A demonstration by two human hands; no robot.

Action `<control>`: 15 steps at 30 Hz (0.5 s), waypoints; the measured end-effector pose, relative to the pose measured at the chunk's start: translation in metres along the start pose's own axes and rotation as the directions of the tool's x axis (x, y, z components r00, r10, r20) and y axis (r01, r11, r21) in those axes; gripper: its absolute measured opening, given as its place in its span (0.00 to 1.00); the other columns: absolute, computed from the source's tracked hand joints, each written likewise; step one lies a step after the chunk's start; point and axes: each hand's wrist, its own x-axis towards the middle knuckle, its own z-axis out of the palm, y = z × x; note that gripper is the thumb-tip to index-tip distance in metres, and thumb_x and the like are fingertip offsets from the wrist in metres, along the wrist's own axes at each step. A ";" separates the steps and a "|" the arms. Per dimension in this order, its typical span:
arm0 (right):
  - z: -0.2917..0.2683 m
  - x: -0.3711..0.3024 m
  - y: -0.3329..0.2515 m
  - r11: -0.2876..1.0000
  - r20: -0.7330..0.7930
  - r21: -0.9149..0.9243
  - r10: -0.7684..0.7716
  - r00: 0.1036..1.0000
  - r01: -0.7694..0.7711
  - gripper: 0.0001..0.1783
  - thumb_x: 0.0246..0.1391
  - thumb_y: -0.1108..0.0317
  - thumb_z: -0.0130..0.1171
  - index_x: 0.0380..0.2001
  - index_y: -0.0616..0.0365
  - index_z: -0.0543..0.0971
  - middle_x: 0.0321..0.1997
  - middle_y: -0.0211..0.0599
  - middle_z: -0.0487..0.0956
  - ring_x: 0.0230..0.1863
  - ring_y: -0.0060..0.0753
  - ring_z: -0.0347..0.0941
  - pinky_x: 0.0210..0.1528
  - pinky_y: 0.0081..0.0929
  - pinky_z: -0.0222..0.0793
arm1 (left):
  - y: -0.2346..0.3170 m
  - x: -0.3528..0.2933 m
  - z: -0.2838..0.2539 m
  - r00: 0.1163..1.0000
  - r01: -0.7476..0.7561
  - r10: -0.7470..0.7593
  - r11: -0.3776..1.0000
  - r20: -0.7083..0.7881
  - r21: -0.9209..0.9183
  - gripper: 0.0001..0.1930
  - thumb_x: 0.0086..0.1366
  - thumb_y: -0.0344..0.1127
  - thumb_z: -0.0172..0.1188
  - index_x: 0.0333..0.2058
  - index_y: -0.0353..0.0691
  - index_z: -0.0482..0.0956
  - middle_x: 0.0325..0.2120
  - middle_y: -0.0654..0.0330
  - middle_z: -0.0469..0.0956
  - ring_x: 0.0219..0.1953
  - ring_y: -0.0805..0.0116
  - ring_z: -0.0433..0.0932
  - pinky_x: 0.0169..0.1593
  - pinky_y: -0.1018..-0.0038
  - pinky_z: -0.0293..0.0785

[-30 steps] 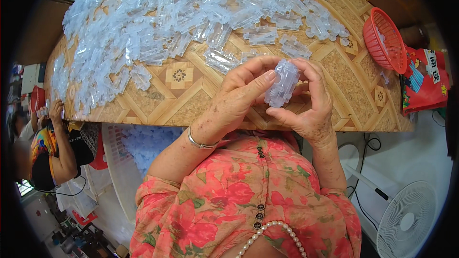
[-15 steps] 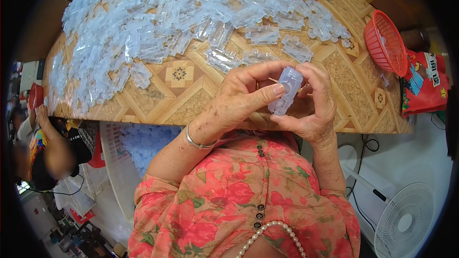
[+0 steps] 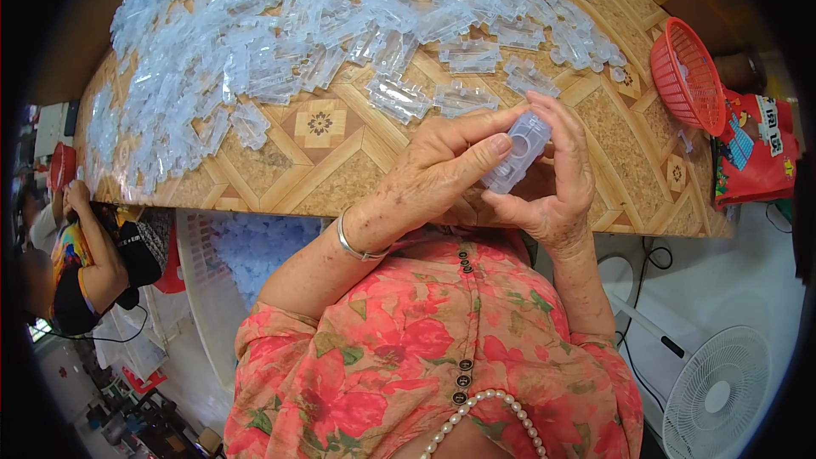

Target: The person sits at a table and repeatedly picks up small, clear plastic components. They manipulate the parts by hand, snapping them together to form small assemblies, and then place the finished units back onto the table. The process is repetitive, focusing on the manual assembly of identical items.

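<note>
Between my two hands, above the table's near edge, is a clear plastic case (image 3: pixel 520 151), a small oblong piece with a round ring on its face. My left hand (image 3: pixel 446 153) pinches it from the left, thumb lying on its face. My right hand (image 3: pixel 561 174) curves round its right side, fingers at the top end and thumb at the bottom end. Just beyond the hands lie a few loose clear plastic parts (image 3: pixel 465 99), and behind them a large spread-out pile of similar parts (image 3: pixel 280 34) covers the far and left table.
A red plastic basket (image 3: pixel 687 76) stands at the table's right edge beside a red printed bag (image 3: pixel 756 149). A white fan (image 3: pixel 718 395) is at lower right. Under the table at left, a white crate (image 3: pixel 200 289) holds bluish pieces. A co-worker (image 3: pixel 93 263) sits at far left.
The case has tilted slightly so its ringed face shows more, and my left thumb has shifted a little right along it. Both hands still hold it.
</note>
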 end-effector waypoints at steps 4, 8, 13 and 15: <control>0.004 -0.002 0.001 1.000 -0.031 -0.029 -0.009 0.999 0.008 0.51 0.36 0.52 0.82 0.63 0.62 0.70 0.63 0.49 0.74 0.60 0.46 0.74 0.48 0.33 0.79 | 0.002 0.002 0.001 0.999 0.040 -0.040 0.999 -0.025 0.005 0.22 0.75 0.39 0.57 0.62 0.35 0.74 0.47 0.59 0.83 0.44 0.77 0.80 0.45 0.78 0.79; 0.006 -0.006 0.001 0.997 -0.043 -0.061 0.047 0.998 -0.049 0.52 0.36 0.49 0.82 0.61 0.63 0.71 0.61 0.49 0.75 0.58 0.45 0.75 0.48 0.34 0.79 | -0.004 0.002 0.003 0.994 0.067 -0.069 0.997 -0.081 -0.032 0.21 0.76 0.40 0.56 0.62 0.35 0.75 0.43 0.61 0.83 0.42 0.78 0.80 0.44 0.78 0.79; 0.011 -0.008 -0.008 0.973 -0.135 -0.055 0.215 0.967 -0.224 0.50 0.36 0.51 0.83 0.59 0.64 0.72 0.58 0.47 0.76 0.52 0.41 0.79 0.44 0.32 0.81 | 0.000 0.000 0.010 0.997 -0.073 0.073 0.989 0.006 0.130 0.23 0.75 0.40 0.56 0.64 0.36 0.73 0.42 0.61 0.82 0.41 0.77 0.79 0.43 0.78 0.78; 0.012 -0.013 -0.002 0.984 -0.181 -0.014 0.174 0.968 -0.179 0.48 0.36 0.52 0.83 0.59 0.63 0.72 0.56 0.46 0.77 0.49 0.39 0.80 0.43 0.31 0.81 | 0.001 -0.003 0.009 0.996 -0.084 0.074 0.972 0.052 0.221 0.26 0.73 0.39 0.59 0.65 0.34 0.70 0.41 0.61 0.81 0.40 0.75 0.78 0.44 0.75 0.77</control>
